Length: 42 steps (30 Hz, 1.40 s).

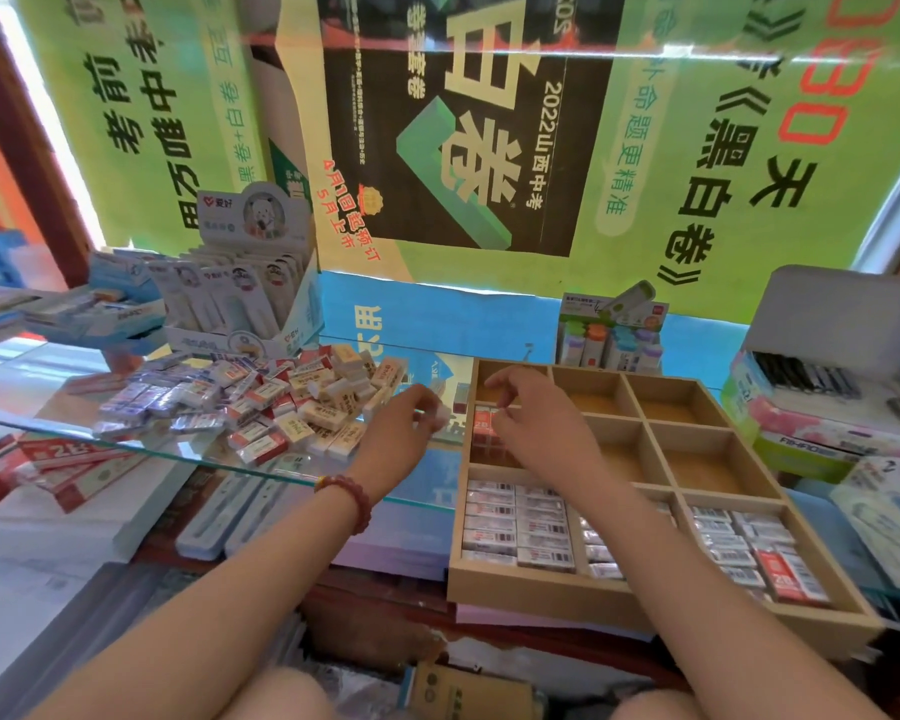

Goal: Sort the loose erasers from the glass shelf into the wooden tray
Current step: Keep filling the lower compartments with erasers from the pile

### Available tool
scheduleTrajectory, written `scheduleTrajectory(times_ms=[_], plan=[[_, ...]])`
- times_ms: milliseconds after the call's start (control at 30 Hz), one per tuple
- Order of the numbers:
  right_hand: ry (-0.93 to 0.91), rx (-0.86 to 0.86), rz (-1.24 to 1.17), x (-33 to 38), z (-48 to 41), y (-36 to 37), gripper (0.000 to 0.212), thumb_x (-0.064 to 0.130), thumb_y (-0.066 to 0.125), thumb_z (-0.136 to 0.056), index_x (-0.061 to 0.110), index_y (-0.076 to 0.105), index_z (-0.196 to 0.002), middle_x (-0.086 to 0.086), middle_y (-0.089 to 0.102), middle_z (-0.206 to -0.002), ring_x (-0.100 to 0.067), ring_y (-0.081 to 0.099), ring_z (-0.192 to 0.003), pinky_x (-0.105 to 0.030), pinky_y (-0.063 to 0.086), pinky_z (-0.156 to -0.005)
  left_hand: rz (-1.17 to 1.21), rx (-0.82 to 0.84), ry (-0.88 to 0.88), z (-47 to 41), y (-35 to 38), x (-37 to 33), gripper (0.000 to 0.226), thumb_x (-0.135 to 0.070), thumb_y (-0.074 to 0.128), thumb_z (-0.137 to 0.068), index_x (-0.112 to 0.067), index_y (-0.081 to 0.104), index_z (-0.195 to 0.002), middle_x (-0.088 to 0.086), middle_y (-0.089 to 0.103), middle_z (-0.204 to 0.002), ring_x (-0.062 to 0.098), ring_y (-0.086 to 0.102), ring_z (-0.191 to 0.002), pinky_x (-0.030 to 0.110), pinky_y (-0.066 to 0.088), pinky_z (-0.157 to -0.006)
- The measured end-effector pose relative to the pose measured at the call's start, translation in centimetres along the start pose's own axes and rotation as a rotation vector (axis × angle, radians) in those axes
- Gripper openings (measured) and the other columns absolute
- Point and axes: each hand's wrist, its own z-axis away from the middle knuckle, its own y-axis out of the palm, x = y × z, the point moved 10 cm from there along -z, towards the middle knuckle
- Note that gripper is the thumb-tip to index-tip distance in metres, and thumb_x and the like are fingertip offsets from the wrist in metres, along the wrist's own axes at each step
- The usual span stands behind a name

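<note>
1 head cam, worn on person, looks fwd & down, close in: glass shelf (27,379) left of right-hand fingers (497,380), wooden tray (541,582) under them.

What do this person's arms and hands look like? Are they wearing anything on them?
Both forearms are bare, with no sleeves in view and no gloves. The wrist of the left hand carries a bracelet of round dark red beads with one yellowish bead. The right hand and its wrist show no watch, ring or band.
</note>
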Motion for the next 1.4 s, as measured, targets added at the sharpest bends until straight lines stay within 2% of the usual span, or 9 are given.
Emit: scheduleTrajectory(times_ms=[100,233,433,567,767,867,1000,1167,1400], plan=[[-0.055,-0.022,0.092,1.2,-0.8,1.1,0.032,0.013,0.057,-0.086,0.021,0.057,-0.117,0.005,0.058,-0.109,-0.013,0.050,-0.106,-0.025,0.044,-0.078,0.408,-0.224,-0.127,0.3,-4.4,0.1,0.013,-0.023,0.047,-0.097,-0.010,0.048,-0.100,-0.001,0.060,-0.086,0.001,0.059,-0.075,0.015,0.047,-0.071],[-0.021,0.075,0.245,2.8,-3.9,3.1,0.041,0.017,0.056,-0.087,0.020,0.051,-0.127,-0.002,0.061,-0.116,-0.021,0.043,-0.117,-0.032,0.042,-0.082,0.552,-0.481,-0.135,1.6,-10.2,0.4,0.021,-0.025,0.040,-0.100,-0.008,0.051,-0.092,-0.003,0.054,-0.069,-0.009,0.052,-0.055,0.011,0.041,-0.059],[-0.120,0.413,0.818,3.4,-8.7,8.9,0.039,0.037,0.049,-0.094,0.017,0.053,-0.127,-0.007,0.056,-0.125,-0.025,0.040,-0.122,-0.033,0.038,-0.091,0.553,-0.483,-0.177,3.2,-12.3,2.6,0.013,-0.018,0.041,-0.098,-0.015,0.053,-0.102,0.000,0.056,-0.071,0.001,0.050,-0.054,0.023,0.043,-0.056],[-0.157,0.453,0.975,1.8,-10.5,12.4,0.041,0.047,0.046,-0.093,0.017,0.058,-0.119,-0.002,0.059,-0.122,-0.023,0.038,-0.127,-0.034,0.031,-0.099,0.496,-0.462,-0.178,3.6,-12.4,3.3,0.016,-0.012,0.040,-0.096,-0.011,0.056,-0.094,0.002,0.051,-0.065,0.002,0.047,-0.052,0.017,0.039,-0.053],[-0.184,0.327,0.718,3.0,-11.5,12.0,0.047,0.040,0.065,-0.081,0.016,0.058,-0.121,-0.003,0.060,-0.118,-0.024,0.046,-0.117,-0.035,0.041,-0.094,0.417,-0.347,-0.186,3.4,-10.7,4.0,0.016,-0.013,0.042,-0.096,-0.012,0.058,-0.095,-0.001,0.051,-0.063,0.012,0.047,-0.057,0.028,0.038,-0.059],[-0.167,0.264,0.189,4.7,-10.1,9.0,0.040,0.021,0.061,-0.087,0.013,0.057,-0.126,-0.002,0.059,-0.126,-0.018,0.055,-0.109,-0.030,0.044,-0.093,0.454,-0.220,-0.234,3.5,-8.8,4.0,0.014,-0.012,0.044,-0.096,-0.012,0.058,-0.095,-0.002,0.054,-0.062,0.009,0.049,-0.055,0.020,0.040,-0.054],[-0.103,0.334,-0.316,5.0,-6.5,5.3,0.038,0.008,0.072,-0.081,0.022,0.059,-0.114,0.003,0.063,-0.113,-0.012,0.055,-0.068,-0.043,0.057,-0.073,0.497,-0.110,-0.233,3.6,-7.2,2.3,0.013,-0.011,0.047,-0.095,-0.017,0.053,-0.085,-0.002,0.058,-0.066,0.008,0.053,-0.057,0.007,0.035,-0.045],[-0.075,0.462,-0.256,4.2,-2.4,3.0,0.039,0.021,0.076,-0.079,0.030,0.053,-0.108,0.000,0.066,-0.102,-0.022,0.066,-0.087,-0.032,0.053,-0.084,0.687,-0.044,-0.276,3.9,-5.6,-0.1,0.010,-0.008,0.048,-0.095,-0.009,0.055,-0.102,0.004,0.057,-0.071,0.003,0.052,-0.051,0.007,0.035,-0.042],[-0.023,0.365,-0.303,2.2,0.3,-0.9,0.044,0.013,0.075,-0.079,0.024,0.047,-0.113,-0.002,0.066,-0.098,0.003,0.060,-0.069,-0.011,0.046,-0.062,0.681,0.057,-0.234,4.3,-3.2,-4.7,0.018,-0.016,0.050,-0.095,-0.014,0.057,-0.112,0.004,0.061,-0.076,-0.002,0.053,-0.050,0.008,0.037,-0.046]])
